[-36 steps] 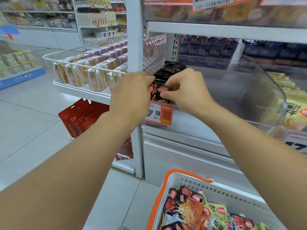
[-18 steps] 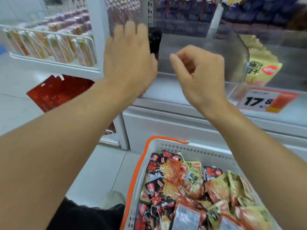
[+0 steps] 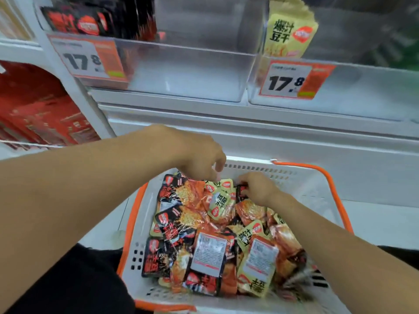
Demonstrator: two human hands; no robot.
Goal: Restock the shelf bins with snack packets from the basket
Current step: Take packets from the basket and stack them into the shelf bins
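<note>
Change: both hands, up at the shelf bins half a second ago, have come down into the basket, and the view has tipped down with them.
Left hand (image 3: 199, 158): hangs over the far left part of the pile, fingers loosely curled downward, gripping nothing I can see.
Right hand (image 3: 258, 189): fingers curled round a small black-and-red packet (image 3: 240, 191) at the far end of the pile, pinching it.
Basket (image 3: 301, 177): white perforated plastic with an orange rim and handle, sitting low in front of the person; a heap of snack packets (image 3: 204, 234) fills its left and middle, while bare white wall shows along the far and right sides.
Packet writing: black-and-orange packs and pale yellow ones carry large Chinese characters and a red badge; two lie face down, showing white printed labels too small to read.
Left bin (image 3: 181, 71): clear plastic; black packs stand at its left end and the remaining space is open.
Right bin (image 3: 362, 87): clear, with yellow packs (image 3: 288, 32) reading 爆汁豆干 upright at its left end.
Price tags: left price tag (image 3: 88, 61), orange and white, blurred, reads 17.8; right price tag (image 3: 294, 81) reads 17.8 clearly.
Room: white shop shelving; red packaging (image 3: 38, 109) lower left; pale floor beside the basket.
Edges: basket rim lies just below the shelf's white base panel.
</note>
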